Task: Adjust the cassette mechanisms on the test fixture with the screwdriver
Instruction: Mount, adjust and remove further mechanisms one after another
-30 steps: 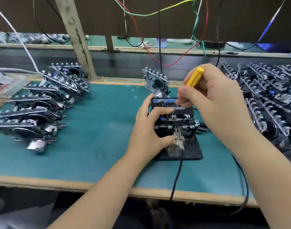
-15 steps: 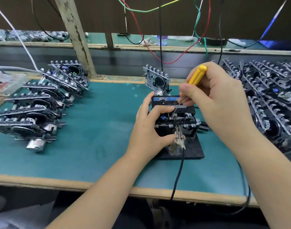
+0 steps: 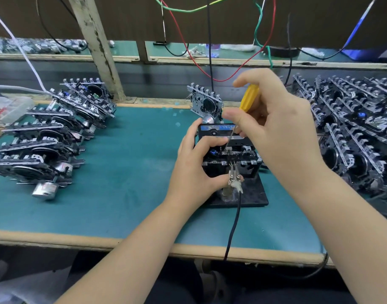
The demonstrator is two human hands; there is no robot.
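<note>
Two hands work at the test fixture [image 3: 243,194], a black base plate standing on the green bench mat [image 3: 126,172] near the mat's front edge. One cassette mechanism [image 3: 230,154] is mounted upright on the fixture, with a black cassette [image 3: 219,130] bearing a blue label seated at its far side. The left hand [image 3: 194,170] grips the left end of the mounted mechanism, fingers curled over its top and thumb pressed against its near face. The right hand [image 3: 273,128] pinches the screwdriver [image 3: 249,99] by its yellow handle, thumb and fingertips closed round the lower handle; the thin metal shaft slants down and left from the handle, and its tip meets the top of the mounted mechanism beside the left fingertips. A metal clip [image 3: 233,176] with a dark cable [image 3: 234,222] attaches to the near face of the mechanism, and the cable runs over the front edge of the mat. Behind the fixture, one further mechanism [image 3: 204,102] stands upright. Left of the fixture, well apart, a row of mechanisms [image 3: 45,139] lies on the mat. Right of the fixture, a dense pile of mechanisms [image 3: 355,128] covers the bench. Above the fixture, coloured wires [image 3: 188,47] hang in loops.
</note>
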